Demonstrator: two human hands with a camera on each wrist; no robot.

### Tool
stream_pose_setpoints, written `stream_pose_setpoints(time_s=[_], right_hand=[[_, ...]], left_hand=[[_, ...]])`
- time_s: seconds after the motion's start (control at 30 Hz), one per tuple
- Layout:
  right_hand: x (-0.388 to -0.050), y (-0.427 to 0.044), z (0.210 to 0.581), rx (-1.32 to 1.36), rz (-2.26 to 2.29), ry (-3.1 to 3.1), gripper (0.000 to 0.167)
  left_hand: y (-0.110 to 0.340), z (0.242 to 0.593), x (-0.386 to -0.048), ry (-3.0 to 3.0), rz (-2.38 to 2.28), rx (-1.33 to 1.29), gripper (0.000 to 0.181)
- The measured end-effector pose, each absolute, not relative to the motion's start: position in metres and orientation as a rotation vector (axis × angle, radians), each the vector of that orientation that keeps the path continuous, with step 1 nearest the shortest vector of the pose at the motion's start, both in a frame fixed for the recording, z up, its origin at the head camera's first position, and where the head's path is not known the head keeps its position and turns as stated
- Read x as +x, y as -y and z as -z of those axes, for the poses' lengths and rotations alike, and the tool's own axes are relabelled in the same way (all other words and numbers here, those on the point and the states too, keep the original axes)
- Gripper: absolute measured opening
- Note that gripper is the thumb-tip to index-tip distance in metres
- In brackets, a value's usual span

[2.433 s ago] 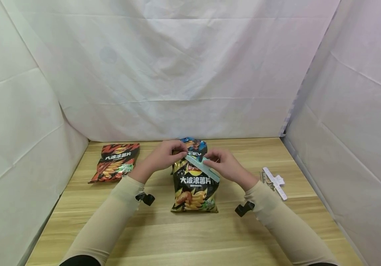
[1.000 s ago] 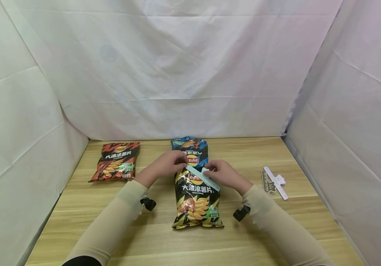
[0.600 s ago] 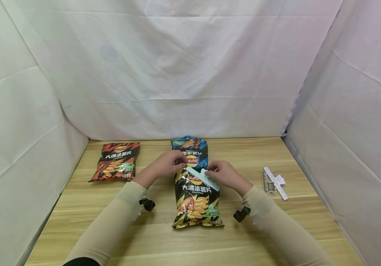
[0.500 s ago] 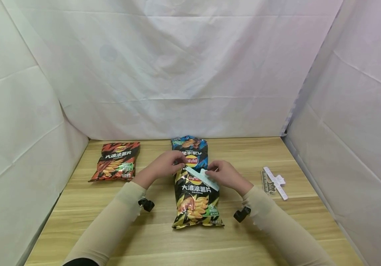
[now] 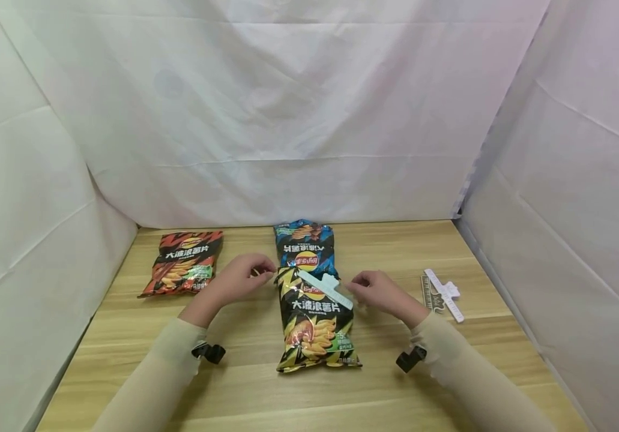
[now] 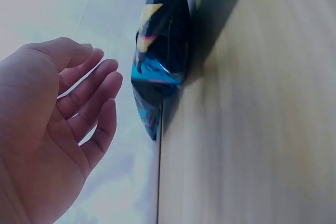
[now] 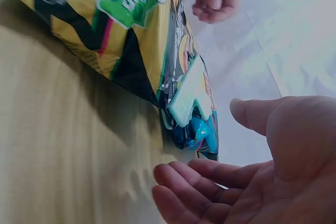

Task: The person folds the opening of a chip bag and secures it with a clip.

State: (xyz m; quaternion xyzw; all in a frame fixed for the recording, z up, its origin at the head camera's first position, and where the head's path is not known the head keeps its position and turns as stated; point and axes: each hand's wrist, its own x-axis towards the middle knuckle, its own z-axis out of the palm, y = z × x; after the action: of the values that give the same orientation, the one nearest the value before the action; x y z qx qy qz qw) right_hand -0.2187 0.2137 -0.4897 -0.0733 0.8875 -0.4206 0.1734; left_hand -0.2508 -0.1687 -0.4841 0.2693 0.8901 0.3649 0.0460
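Observation:
A black and gold chip bag (image 5: pixel 314 327) lies in the middle of the table. Slanting across its upper right corner is a pale mint bag clip (image 5: pixel 326 289), seen edge-on as a green clip (image 7: pixel 188 95) in the right wrist view. My left hand (image 5: pixel 244 277) is just off the bag's upper left, its fingers loosely bent around nothing, as the left wrist view of the hand (image 6: pixel 42 135) confirms. To the right of the clip, my right hand (image 5: pixel 382 291) is also apart from the bag; the right wrist view shows its fingers (image 7: pixel 205 190) spread and holding nothing.
Behind the gold bag lies a blue chip bag (image 5: pixel 305 240), partly covered by it. A red chip bag (image 5: pixel 185 264) rests at the left. On the right are a white clip (image 5: pixel 444 294) and a clear ruler-edged clip (image 5: pixel 432 293). White cloth walls (image 5: pixel 287 120) enclose the table.
Both hands have let go of the bag and clip and drawn apart, left hand leftward, right hand rightward. The clip stays on the bag. Earlier, the gold bag slid toward me.

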Motion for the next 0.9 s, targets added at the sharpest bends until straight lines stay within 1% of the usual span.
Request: stream_pose_setpoints(time_s=[0.23,0.53,0.9], right_hand=[[-0.204,-0.224,0.495,-0.138,1.268,-2.361,0.05],[-0.193,-0.227,0.502,-0.148,1.344,-2.238,0.056],[-0.185,-0.229,0.503,-0.125,1.381,-2.201,0.052]], left_hand=[[0.189,0.494,-0.234,-2.702,-1.148,0.715,0.014],[0.196,0.505,-0.223,-2.693,-1.166,0.643,0.014],[0.198,0.513,-0.213,-2.67,-1.148,0.611,0.012]])
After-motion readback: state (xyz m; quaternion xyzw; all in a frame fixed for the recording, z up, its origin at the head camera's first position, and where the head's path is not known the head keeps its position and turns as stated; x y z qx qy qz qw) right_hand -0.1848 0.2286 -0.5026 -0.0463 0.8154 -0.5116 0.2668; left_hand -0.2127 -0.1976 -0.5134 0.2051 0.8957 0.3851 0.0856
